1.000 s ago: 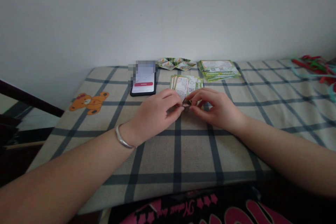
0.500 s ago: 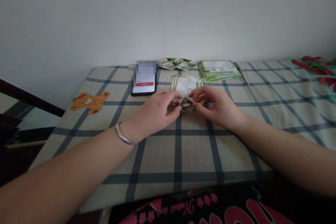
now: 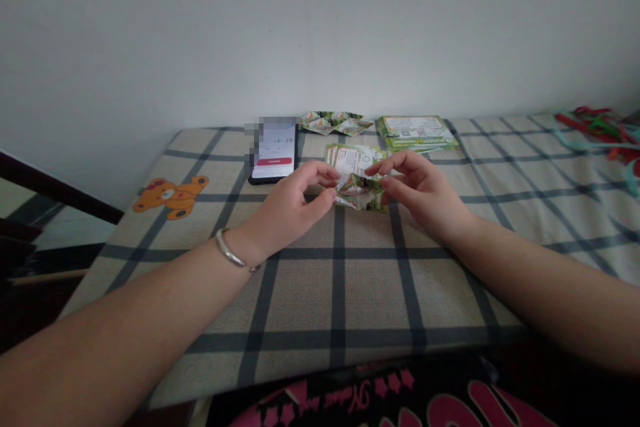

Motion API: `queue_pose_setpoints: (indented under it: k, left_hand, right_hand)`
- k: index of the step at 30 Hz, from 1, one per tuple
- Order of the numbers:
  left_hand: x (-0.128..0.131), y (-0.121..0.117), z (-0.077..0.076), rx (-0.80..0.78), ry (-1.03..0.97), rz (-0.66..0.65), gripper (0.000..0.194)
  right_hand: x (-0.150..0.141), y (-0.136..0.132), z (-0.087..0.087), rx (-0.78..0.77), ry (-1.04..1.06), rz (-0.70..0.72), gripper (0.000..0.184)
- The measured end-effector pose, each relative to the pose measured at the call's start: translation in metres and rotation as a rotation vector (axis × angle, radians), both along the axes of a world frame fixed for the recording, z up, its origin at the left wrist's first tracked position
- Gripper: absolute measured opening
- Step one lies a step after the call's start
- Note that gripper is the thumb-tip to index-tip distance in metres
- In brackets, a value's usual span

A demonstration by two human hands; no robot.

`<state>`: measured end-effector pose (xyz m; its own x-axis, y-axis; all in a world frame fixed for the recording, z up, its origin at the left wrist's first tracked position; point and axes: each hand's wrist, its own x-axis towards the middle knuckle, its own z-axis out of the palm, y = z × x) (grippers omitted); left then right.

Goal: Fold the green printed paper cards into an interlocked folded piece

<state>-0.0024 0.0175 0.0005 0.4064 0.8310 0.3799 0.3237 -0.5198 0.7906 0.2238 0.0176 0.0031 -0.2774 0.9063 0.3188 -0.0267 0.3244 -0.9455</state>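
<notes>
From here I see the creased green paper mid-frame on the desk, overlapping flat cards. Left hand fingers pinch its left corner; right hand fingers at its upper right edge, grip unclear. Uneven pull could tear a crease; a knuckle could shove the cards toward the phone, upper centre.

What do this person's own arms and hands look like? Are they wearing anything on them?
Both the left hand and the right hand are bare, with no gloves. The forearms are uncovered too, and no sleeves show. The left wrist has a slim, smooth, silver-coloured bangle; the right wrist has nothing on it. I can't make out any rings.
</notes>
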Motion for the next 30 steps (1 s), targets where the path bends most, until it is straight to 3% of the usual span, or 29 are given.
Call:
queue_pose_setpoints:
  k: [4, 7, 9, 12, 14, 23, 30]
  left_hand:
    - [-0.001, 0.002, -0.002, -0.063, -0.053, -0.020, 0.021]
    - [-0.001, 0.001, -0.001, -0.019, -0.009, -0.019, 0.020]
    - [-0.001, 0.000, 0.001, 0.070, 0.084, -0.006, 0.019]
    - [0.000, -0.003, 0.003, 0.239, 0.242, -0.001, 0.016]
    - [0.001, -0.005, 0.003, 0.334, 0.330, -0.010, 0.015]
    - [0.005, -0.007, 0.003, 0.494, 0.486, -0.015, 0.020]
    - [0.006, -0.007, 0.002, 0.557, 0.504, -0.017, 0.021]
  right_hand:
    - [0.000, 0.001, -0.001, -0.001, -0.005, 0.000, 0.011]
    - [0.001, 0.002, -0.001, 0.052, -0.072, -0.010, 0.006]
    - [0.002, 0.001, 0.000, 0.161, -0.193, -0.033, 0.005]
    - [0.002, -0.002, 0.003, 0.403, -0.463, -0.045, 0.020]
    - [0.001, -0.005, 0.004, 0.485, -0.578, -0.032, 0.025]
    - [-0.002, -0.012, 0.005, 0.560, -0.907, -0.048, 0.022]
    - [-0.005, -0.010, 0.006, 0.592, -0.950, -0.041, 0.013]
